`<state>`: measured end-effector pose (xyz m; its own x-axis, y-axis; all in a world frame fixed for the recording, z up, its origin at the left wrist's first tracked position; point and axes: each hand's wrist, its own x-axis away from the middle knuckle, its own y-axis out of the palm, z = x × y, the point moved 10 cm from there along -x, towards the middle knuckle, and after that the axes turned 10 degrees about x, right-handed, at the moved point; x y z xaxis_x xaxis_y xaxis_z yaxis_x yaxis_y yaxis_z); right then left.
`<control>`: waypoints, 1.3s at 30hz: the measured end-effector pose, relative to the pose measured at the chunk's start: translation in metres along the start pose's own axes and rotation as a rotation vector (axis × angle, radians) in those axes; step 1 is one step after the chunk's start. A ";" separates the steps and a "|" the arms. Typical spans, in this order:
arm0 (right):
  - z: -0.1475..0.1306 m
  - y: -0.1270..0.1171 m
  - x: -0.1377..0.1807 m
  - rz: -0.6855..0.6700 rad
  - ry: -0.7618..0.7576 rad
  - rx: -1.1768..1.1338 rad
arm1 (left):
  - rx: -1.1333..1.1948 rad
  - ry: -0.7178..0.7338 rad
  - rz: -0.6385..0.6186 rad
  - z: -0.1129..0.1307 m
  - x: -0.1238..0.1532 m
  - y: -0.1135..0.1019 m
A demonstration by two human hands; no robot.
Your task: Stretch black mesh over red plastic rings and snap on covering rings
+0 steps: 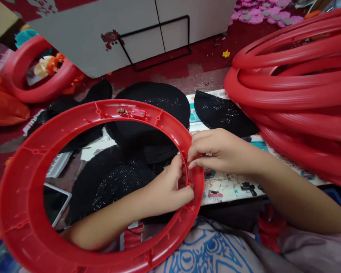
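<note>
Head view: red plastic ring [25,189] tilts over the lap, ribbed hollow side up. Left hand [167,187] through the opening and right hand [218,151] pinch its right rim. Beyond: black mesh pieces [156,102], stacked red rings [295,87], red floor [210,57].

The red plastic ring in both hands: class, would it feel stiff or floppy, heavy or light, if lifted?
The red ring probably stays stiff: moulded ribs line its inner face. Likely light for its size, being thin and open-centred. The left hand and right hand pinch only one edge.
</note>
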<state>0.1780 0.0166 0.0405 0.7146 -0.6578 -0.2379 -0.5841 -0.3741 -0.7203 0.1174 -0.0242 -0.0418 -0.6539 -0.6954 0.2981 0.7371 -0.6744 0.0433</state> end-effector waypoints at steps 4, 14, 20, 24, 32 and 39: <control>0.003 0.003 0.000 -0.042 0.023 -0.030 | -0.074 0.026 -0.028 0.002 0.001 0.002; 0.001 0.004 0.000 -0.006 -0.005 0.142 | -0.194 0.003 0.001 -0.004 0.000 -0.003; 0.006 0.008 -0.001 -0.015 0.002 0.194 | -0.012 -0.002 -0.013 0.000 -0.001 0.001; 0.003 0.000 0.000 0.045 -0.062 0.155 | 0.222 0.002 -0.055 0.007 -0.001 0.007; 0.001 0.013 -0.003 -0.049 -0.108 -0.008 | 0.428 0.000 0.157 0.001 -0.007 -0.007; 0.000 0.009 0.002 -0.088 -0.009 0.125 | 0.334 -0.106 0.100 -0.002 -0.004 -0.003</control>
<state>0.1740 0.0120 0.0336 0.7646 -0.6201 -0.1756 -0.4671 -0.3454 -0.8139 0.1177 -0.0202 -0.0447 -0.5671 -0.7128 0.4126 0.8232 -0.4737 0.3130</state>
